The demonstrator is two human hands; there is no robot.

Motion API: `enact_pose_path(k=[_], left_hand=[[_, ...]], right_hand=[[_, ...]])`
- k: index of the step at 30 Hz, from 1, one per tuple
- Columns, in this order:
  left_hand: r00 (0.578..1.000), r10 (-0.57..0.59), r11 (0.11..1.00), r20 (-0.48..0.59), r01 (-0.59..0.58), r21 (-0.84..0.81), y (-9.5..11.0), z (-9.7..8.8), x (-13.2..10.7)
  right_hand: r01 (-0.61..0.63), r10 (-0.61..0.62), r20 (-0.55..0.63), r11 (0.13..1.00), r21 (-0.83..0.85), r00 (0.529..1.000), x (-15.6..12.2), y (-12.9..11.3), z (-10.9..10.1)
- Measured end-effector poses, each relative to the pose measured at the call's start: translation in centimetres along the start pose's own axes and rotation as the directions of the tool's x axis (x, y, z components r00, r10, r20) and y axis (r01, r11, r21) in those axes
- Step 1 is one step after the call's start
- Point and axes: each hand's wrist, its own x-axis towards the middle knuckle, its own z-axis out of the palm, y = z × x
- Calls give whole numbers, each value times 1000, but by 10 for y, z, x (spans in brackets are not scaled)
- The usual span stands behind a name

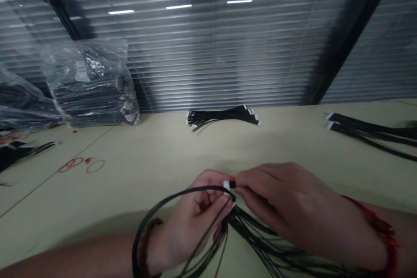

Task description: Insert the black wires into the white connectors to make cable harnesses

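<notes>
My left hand point(198, 221) is closed on a bundle of thin black cables point(241, 226), pinching it near a white connector point(226, 186). From there some cables loop back over my left wrist, while others run down to the lower right beneath my right hand. My right hand point(286, 200) pinches a small black piece point(232, 184) right beside the white connector; whether it is a cable end or a separate part I cannot tell. Its fingertips almost touch those of my left hand.
Black cables with white ends point(221, 116) lie at the table's back, with more cables point(374, 132) at the right and left. Plastic bags of cables point(94, 91) stand at the back left. Red and yellow rubber bands point(95, 166) lie left. Blinds point(211, 52) rise behind the table.
</notes>
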Motion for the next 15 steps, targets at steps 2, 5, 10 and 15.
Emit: enact_pose_path(k=[2,5,10,15], left_hand=[[999,37,998,-2,-37,-55,0,0,2],[999,53,996,9,-52,-78,1,0,2],[998,62,994,11,-61,-95,1,-2,2],[991,39,995,-129,-50,-86,0,-5,9]], right_hand=[[18,-18,-7,1000,1,1000,-1,0,1],[80,-80,-23,997,-15,997,-4,1,5],[156,-157,-26,987,-36,987,0,3,9],[14,-42,-152,984,-180,988,0,1,-19]])
